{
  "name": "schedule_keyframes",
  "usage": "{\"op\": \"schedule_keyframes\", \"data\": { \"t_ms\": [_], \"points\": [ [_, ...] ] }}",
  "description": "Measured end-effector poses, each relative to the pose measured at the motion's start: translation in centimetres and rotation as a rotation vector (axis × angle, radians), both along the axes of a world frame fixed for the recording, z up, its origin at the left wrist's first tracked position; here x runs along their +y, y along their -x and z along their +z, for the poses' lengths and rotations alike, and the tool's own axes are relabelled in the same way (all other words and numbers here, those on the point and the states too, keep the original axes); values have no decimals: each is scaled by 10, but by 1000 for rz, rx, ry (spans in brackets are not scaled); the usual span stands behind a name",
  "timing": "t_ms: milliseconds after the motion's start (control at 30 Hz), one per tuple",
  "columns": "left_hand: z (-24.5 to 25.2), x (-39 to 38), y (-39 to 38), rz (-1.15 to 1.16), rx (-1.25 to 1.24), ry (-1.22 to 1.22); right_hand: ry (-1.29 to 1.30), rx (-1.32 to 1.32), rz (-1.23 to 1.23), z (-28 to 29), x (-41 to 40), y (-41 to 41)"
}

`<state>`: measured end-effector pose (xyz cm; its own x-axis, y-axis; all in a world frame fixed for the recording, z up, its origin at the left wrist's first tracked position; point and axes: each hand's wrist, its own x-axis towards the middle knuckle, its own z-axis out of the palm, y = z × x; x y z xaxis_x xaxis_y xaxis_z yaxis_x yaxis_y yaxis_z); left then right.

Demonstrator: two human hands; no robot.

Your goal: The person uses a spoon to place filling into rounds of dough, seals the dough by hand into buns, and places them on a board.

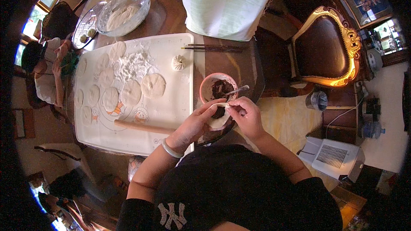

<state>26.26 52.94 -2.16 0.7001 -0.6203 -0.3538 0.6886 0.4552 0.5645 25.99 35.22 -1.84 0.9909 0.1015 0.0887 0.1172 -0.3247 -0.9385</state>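
My left hand (198,120) cups a round dough wrapper (220,122) with dark filling in its middle. The thumb and fingers of my right hand (247,114) pinch the wrapper's far right edge. Just beyond my hands stands a pink-rimmed bowl (202,93) of dark filling with a metal spoon (238,90) in it. On the white pastry mat (173,99) to the left lie several flat dough rounds (153,85), a patch of white flour (136,62) and a wooden rolling pin (144,126). One pleated bun (178,62) sits near the mat's right edge.
Dark chopsticks (215,48) lie across the mat's right edge. A green-and-white cloth (229,3) covers the far side. A glass bowl of dough (144,9) stands beside a round tray (77,37) at the far left. Another person (49,85) is at the left. A gold-framed chair (321,48) stands right.
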Motion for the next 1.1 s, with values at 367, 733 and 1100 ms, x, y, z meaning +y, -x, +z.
{"op": "schedule_keyframes", "data": {
  "t_ms": [367, 733, 1100],
  "points": [
    [-4, 4, -5, -75, -170, -333, 65, -105, 145, 2, -1, -3],
    [7, 12, -12, -203, -272, -505, 51, -77, 203, 2, 1, -6],
    [14, 33, -16, -145, -93, -400, 27, -192, 210, -8, 18, -13]
  ]
}}
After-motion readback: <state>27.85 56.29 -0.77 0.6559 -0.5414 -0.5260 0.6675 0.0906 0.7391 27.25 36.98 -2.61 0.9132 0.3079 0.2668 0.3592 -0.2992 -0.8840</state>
